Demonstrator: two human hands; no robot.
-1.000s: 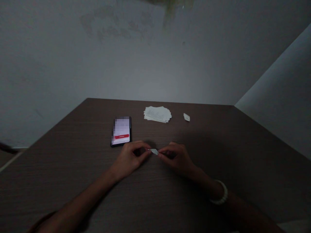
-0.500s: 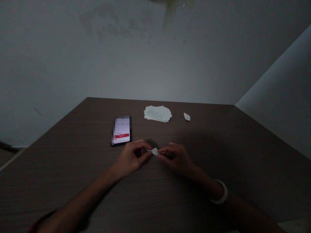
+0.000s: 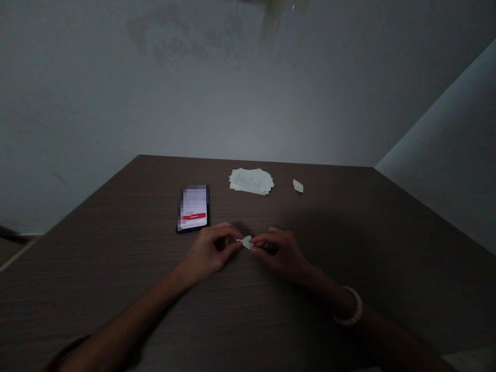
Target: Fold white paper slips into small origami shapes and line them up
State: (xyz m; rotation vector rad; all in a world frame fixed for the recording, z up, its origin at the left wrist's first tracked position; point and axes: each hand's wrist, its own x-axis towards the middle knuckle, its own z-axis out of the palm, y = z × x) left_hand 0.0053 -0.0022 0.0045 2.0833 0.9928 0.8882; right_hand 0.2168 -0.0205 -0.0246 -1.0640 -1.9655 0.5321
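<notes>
Between my two hands is a small folded piece of printed paper (image 3: pixel 248 242), pale with dark lines of text. My left hand (image 3: pixel 211 249) pinches its left end between thumb and forefinger. On the other side, my right hand (image 3: pixel 282 252) pinches the right edge the same way; a pale bracelet circles that wrist. The fingertips cover both ends of the paper, so its full shape is hidden. Both hands are low over the brown table (image 3: pixel 232 315).
A lit phone (image 3: pixel 194 207) lies just beyond my left hand. Farther back is a fanned stack of printed paper sheets (image 3: pixel 251 181), with a small folded paper piece (image 3: pixel 298 186) to its right. The grey wall (image 3: pixel 248 103) rises behind the table's far edge.
The small paper between my fingers has turned and opened a little, showing more of its printed face. My hands have stayed almost in place.
</notes>
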